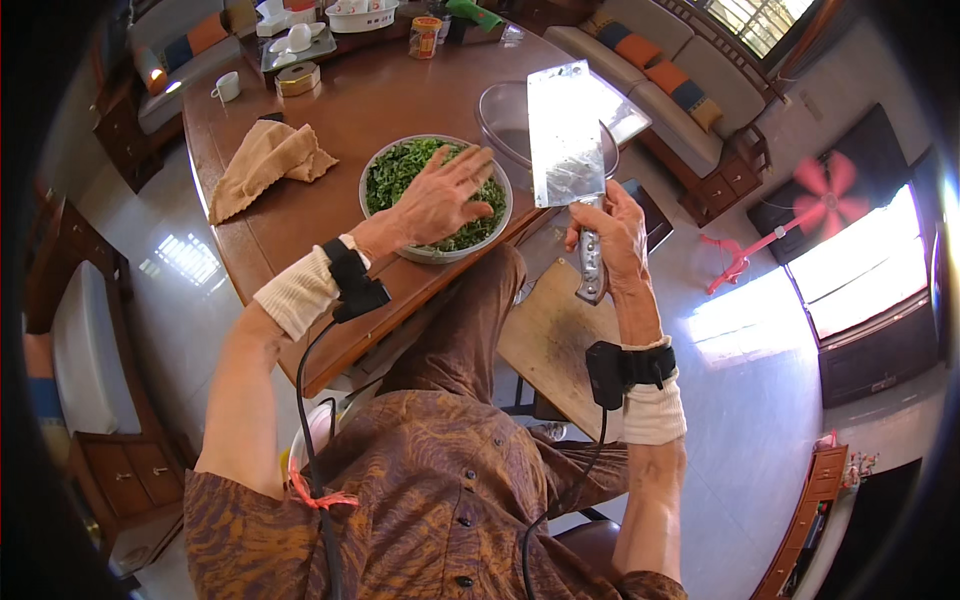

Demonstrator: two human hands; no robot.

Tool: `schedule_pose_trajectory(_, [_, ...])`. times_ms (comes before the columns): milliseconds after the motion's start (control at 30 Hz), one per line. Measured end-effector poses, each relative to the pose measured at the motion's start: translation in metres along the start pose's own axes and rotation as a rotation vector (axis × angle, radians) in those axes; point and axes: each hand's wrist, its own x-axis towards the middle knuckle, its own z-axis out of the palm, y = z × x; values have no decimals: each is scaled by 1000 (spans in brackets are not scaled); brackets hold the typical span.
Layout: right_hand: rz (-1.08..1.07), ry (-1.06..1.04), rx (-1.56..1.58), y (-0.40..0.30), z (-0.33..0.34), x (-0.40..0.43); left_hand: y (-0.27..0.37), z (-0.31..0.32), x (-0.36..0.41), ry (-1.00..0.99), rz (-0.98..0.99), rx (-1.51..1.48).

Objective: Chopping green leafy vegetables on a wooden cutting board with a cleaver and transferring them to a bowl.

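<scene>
My right hand (619, 236) grips the metal handle of a cleaver (566, 142), its broad blade raised and pointing away from me. Bits of green cling to the lower part of the blade. Spread flat, my left hand (439, 199) rests on chopped green leaves (397, 169) that fill a round bowl (442, 256) near the table edge. Below the cleaver, to the right of my leg, lies a wooden cutting board (555, 337) with a dark stained patch in its middle. Behind the blade, a wide metal basin (499, 112) is partly hidden.
A tan cloth (270, 165) lies crumpled on the wooden table (360, 90). Toward the back stand a white mug (226, 87), a gold octagonal box (298, 79) and a jar (424, 37). A pink fan (829, 199) spins at the right. Black cables (301, 360) trail from both wrists.
</scene>
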Motion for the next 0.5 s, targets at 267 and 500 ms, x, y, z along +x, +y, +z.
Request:
schedule_pose_trajectory(267, [-176, -44, -162, -5, -17, 4, -1, 5, 32, 284, 105, 4])
schedule_pose_trajectory(500, [-68, 106, -213, 7, -104, -55, -33, 15, 34, 451, -67, -31])
